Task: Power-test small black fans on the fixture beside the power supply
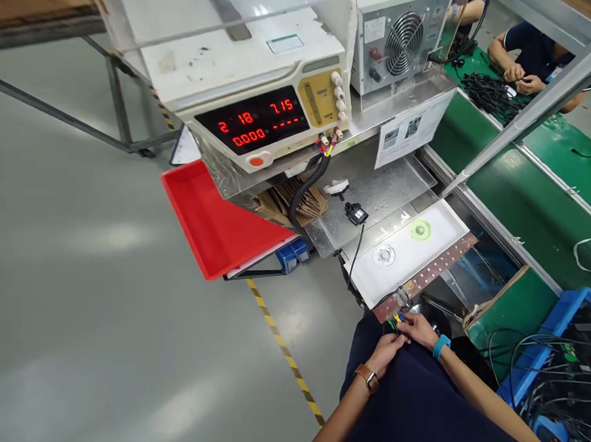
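Note:
My left hand (pixel 385 353), with a brown-strapped watch on the wrist, is closed with its fingertips against those of my right hand. My right hand (pixel 419 331), with a blue band, pinches small coloured connectors (pixel 398 318) in green, yellow and blue. Both hands are low, just below the brown perforated strip (pixel 438 265) along the edge of a white tray (pixel 366 280). What lies between my left fingers is hidden. A black cable (pixel 358 257) runs from a small black device (pixel 356 213) down toward the strip.
Above stands a power supply (pixel 264 116) with red digits. A white round disc (pixel 384 255) and a yellow-green one (pixel 419 229) sit on the tray. A red bin (pixel 215 219) is at left, a blue crate (pixel 518 381) of cabled parts at right. Another person's hands (pixel 522 80) work across the green bench.

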`<state>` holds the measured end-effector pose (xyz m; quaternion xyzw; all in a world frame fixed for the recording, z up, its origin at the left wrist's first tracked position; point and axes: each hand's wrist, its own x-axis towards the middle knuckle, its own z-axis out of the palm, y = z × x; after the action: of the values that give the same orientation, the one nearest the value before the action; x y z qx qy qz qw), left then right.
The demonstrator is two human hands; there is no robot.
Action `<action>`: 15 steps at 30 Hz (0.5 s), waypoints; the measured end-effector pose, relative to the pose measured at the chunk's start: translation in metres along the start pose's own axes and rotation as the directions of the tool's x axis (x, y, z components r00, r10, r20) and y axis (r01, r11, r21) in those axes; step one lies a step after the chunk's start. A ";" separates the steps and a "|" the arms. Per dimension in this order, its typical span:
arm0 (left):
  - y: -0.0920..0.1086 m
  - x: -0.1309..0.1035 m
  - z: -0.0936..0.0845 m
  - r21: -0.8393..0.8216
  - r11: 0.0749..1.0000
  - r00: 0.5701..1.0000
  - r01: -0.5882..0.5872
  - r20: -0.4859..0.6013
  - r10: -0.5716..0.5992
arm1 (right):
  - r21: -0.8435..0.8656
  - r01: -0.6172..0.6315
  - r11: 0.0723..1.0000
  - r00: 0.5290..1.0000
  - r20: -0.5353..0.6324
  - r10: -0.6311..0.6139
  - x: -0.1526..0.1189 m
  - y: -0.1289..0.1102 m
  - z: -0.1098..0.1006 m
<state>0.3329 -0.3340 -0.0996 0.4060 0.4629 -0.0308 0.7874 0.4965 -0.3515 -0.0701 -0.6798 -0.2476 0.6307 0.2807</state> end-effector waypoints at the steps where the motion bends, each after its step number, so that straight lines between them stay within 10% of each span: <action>1: 0.002 -0.004 0.000 0.060 0.998 0.999 0.014 -0.034 -0.012 | -0.007 0.003 1.000 1.000 -0.001 -0.003 0.000 0.000 0.000; 11: 0.044 -0.061 -0.022 0.330 0.943 0.935 -0.043 -0.318 0.154 | -0.162 0.103 0.981 0.970 -0.201 -0.135 0.005 0.000 0.013; 15: 0.057 -0.111 -0.048 0.199 0.976 0.695 -0.092 -0.689 0.206 | -0.307 0.063 0.950 0.985 -0.132 -0.108 0.016 -0.037 -0.012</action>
<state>0.2599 -0.2998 0.0077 0.4807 0.6902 0.1562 0.5179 0.5107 -0.3141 -0.0553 -0.7481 -0.3487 0.5207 0.2183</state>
